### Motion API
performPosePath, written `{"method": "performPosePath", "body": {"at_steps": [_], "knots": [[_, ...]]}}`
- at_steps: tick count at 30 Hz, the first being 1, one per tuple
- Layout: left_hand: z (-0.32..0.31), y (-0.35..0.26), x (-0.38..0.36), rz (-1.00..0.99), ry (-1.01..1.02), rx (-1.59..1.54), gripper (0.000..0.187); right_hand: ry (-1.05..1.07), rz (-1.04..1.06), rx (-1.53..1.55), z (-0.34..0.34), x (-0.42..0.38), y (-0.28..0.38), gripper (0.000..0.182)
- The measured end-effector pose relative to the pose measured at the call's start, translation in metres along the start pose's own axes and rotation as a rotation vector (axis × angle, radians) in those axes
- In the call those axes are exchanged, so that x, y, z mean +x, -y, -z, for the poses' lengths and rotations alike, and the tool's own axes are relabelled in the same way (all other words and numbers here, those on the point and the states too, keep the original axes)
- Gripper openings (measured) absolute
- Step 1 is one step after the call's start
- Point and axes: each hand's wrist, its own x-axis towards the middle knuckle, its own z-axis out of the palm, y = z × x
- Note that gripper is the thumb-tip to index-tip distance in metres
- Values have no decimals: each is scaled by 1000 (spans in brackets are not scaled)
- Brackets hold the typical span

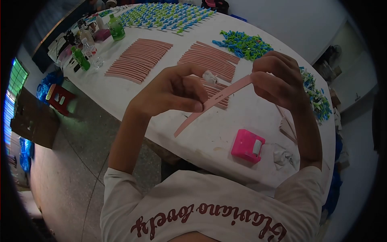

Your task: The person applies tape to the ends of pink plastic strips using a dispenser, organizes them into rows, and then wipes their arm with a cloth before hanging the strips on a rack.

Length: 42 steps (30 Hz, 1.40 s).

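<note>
A flat, slightly curved pink strip (231,89) with small dark print slants across in front of me, above the table. My left hand (173,90) pinches it near its lower part between thumb and fingers; a white wrapping (210,77) covers one fingertip. At the strip's upper right end, my right hand (278,80) has its fingers closed on it. Below and behind the hands lies a row of similar strips (219,103), partly hidden. Two larger rows, a left one (139,60) and a right one (209,56), lie farther back.
On the white table (193,147) are a bright pink tape dispenser-like box (244,147), crumpled white paper (283,156) and a blue-green pile of small pieces (244,45). Bottles, including a green one (116,28), stand at the left edge. A red stool (59,99) is on the floor.
</note>
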Motion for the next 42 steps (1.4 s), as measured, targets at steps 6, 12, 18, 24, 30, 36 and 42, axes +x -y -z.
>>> {"method": "performPosePath", "body": {"at_steps": [6,12,18,24,30,36,42], "knots": [[-3,0,-6,-484,-332,-265,51,-188,-509,53,-6,-37,23,31],[-12,19,-10,-758,-558,-435,31,-155,-905,362,-23,-74,66,20],[-27,39,9,-792,-708,-817,22,-625,-1061,1043,-38,-59,106,31],[-32,59,18,-782,-687,-781,25,-740,-1084,862,-45,-63,112,17],[-19,69,11,-727,-739,-784,24,-801,-1086,692,-48,-73,106,14],[2,69,0,-724,-860,-581,29,-832,-1242,539,-44,-81,102,11],[10,67,-3,-701,-983,-480,36,-866,-1272,495,-46,-91,99,11]]}}
